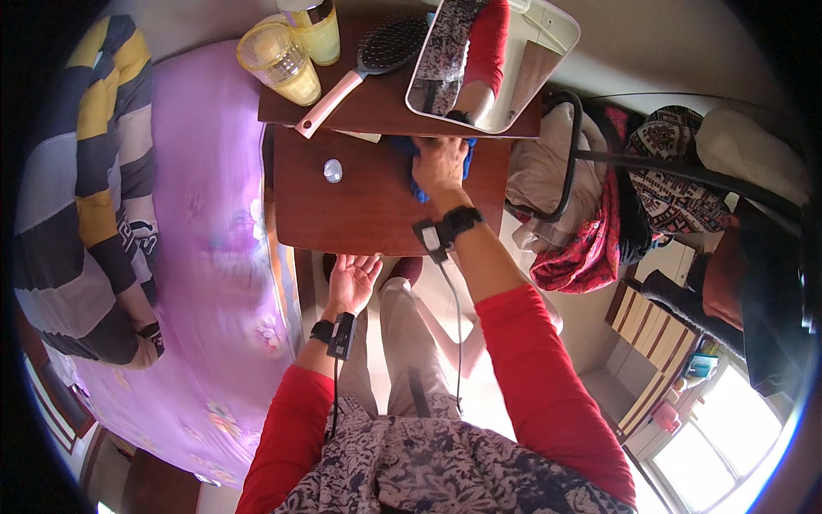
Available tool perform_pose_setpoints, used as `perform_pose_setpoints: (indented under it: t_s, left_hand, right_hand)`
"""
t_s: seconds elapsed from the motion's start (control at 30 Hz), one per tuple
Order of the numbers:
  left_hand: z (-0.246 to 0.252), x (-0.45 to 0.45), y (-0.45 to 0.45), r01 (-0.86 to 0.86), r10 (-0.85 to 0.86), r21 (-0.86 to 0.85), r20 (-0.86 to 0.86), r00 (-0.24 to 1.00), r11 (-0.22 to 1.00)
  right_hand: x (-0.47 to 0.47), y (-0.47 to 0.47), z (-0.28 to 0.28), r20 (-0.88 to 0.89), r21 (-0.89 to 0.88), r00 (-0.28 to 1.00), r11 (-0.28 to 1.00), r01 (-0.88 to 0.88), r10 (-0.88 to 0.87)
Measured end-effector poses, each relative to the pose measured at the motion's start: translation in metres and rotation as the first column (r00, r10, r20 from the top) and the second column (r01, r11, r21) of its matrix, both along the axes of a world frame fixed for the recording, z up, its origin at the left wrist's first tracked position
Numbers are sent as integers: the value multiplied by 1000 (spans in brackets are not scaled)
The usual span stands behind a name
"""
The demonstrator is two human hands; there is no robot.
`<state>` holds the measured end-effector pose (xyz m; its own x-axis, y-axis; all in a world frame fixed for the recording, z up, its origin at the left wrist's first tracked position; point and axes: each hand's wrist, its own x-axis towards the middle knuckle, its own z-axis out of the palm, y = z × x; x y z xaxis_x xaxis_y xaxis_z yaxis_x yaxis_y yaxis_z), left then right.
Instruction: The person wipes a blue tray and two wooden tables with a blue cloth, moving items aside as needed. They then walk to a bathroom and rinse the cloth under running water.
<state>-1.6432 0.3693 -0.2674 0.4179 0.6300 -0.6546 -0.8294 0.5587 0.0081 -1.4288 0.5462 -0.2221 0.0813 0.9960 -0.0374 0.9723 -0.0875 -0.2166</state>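
My right hand [441, 164] presses a bunched blue cloth [420, 193] onto a brown wooden lower board [359, 212], close under the edge of the upper wooden top [366, 122]. Part of the cloth is hidden beneath the fingers. At the board's front edge, my left hand [352, 283] is palm up with its fingers apart and holds nothing. Its fingertips are at that edge; whether they touch it I cannot tell. A small clear plastic cap-like piece [332, 171] lies on the board, left of the cloth.
On the upper top stand two yellowish glasses [282, 64] [318, 35], a pink-handled hairbrush [331, 103] and a tilted mirror [526, 64]. A bed with a purple sheet [205, 193] flanks the left. To the right are piled clothes [578, 250] and a black metal bar [693, 173].
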Motion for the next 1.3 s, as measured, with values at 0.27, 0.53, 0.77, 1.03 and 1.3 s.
perform_pose_setpoints:
  t_s: [0.27, 0.53, 0.77, 1.03, 1.3]
  left_hand:
    - [-7, 1, 2, -10, 1, 124, 78, 997, 992]
    - [3, 0, 4, 80, -79, 33, -46, 996, 996]
    - [4, 0, 4, 77, -76, 23, -31, 997, 997]
    - [4, -1, 3, 84, -84, 33, 6, 996, 996]
    - [6, -14, 4, 115, -115, -7, -5, 993, 993]
  right_hand:
    - [-25, -154, 18, -186, 70, 904, 923, -379, 386]
    - [74, -120, 26, 27, 154, 999, 987, 39, -43]
    - [141, -79, 8, -136, 41, 978, 986, 163, -156]
    - [78, -197, 20, -89, -28, 958, 962, 271, -272]
    - [-29, -203, 8, 46, -56, 983, 982, 180, -178]
